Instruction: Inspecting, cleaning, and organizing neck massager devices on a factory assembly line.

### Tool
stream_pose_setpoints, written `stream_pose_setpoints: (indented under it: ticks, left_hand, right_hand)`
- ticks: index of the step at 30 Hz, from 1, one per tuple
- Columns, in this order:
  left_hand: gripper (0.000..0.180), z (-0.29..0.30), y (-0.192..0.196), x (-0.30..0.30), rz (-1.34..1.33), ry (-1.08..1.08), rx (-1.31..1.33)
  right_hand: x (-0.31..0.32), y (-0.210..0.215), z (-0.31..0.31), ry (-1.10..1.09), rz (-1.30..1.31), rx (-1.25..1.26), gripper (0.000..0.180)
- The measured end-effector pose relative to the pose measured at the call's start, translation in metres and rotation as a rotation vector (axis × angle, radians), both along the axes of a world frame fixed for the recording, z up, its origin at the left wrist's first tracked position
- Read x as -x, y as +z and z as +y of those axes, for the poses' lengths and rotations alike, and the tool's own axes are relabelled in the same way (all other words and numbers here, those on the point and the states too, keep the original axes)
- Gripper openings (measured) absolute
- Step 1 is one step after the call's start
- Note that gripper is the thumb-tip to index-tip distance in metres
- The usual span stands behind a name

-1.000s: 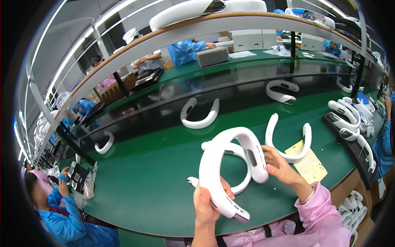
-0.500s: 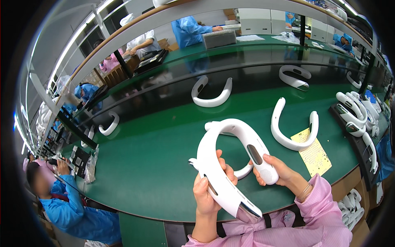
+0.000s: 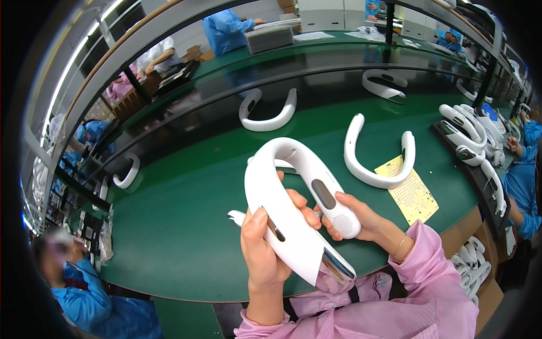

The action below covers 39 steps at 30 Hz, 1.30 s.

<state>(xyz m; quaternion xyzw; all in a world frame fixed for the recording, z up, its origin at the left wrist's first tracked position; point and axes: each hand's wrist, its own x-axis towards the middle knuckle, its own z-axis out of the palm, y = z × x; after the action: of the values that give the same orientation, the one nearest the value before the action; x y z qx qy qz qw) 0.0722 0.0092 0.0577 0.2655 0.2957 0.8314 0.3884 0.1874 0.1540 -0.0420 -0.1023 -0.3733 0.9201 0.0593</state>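
While both hands hold it up above the near edge of the green tabletop point(image 3: 169, 226), the big white U-shaped neck band point(image 3: 293, 192) sits tilted, with its bend pointing away from the person and its two arms pointing back toward the pink sleeves. The left hand point(image 3: 265, 248) is wrapped around the left arm of the band, thumb on top and fingers curled under, so it is closed tight on it. The right hand point(image 3: 361, 217) cups the other arm from below, half closed, with the thumb lying just beside a dark oval patch and a dotted grille at the tip. A small white part point(image 3: 236, 217) pokes out just left of the left thumb; I cannot tell what it is.

Just past the right hand, a second white neck band point(image 3: 375, 169) lies flat on the tabletop, open side facing away. A yellow sheet with small holes point(image 3: 412, 195) lies touching it, near the right edge. Another white band point(image 3: 268, 113) lies farther back toward the middle. One more point(image 3: 127, 175) lies by the left edge. A dark tray of white bands point(image 3: 474, 141) stands along the right side. People in blue coats point(image 3: 101, 305) work nearby.
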Motion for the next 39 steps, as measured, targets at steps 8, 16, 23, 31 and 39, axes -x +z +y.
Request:
stream_pose_setpoints:
  ticks: [8,16,23,31,39]
  left_hand:
    - [0.051,0.01,0.017,-0.016,0.202,0.038,0.091]
    - [0.052,0.009,0.01,-0.019,0.246,0.005,0.061]
    - [0.054,0.004,0.014,-0.029,0.252,0.024,0.11]
    - [0.059,-0.009,0.012,-0.028,0.291,-0.073,0.124]
    - [0.072,-0.018,-0.038,0.01,0.496,0.268,0.164]
  right_hand:
    - [0.004,0.004,-0.007,-0.078,-0.112,0.033,0.052]
    - [0.003,0.005,-0.006,-0.068,-0.1,0.037,0.047]
    - [-0.002,0.002,-0.001,-0.067,-0.13,-0.013,0.044]
    - [-0.003,-0.006,0.002,0.003,0.099,0.045,0.051]
    - [-0.035,0.02,0.014,-0.49,0.031,-0.688,0.062]
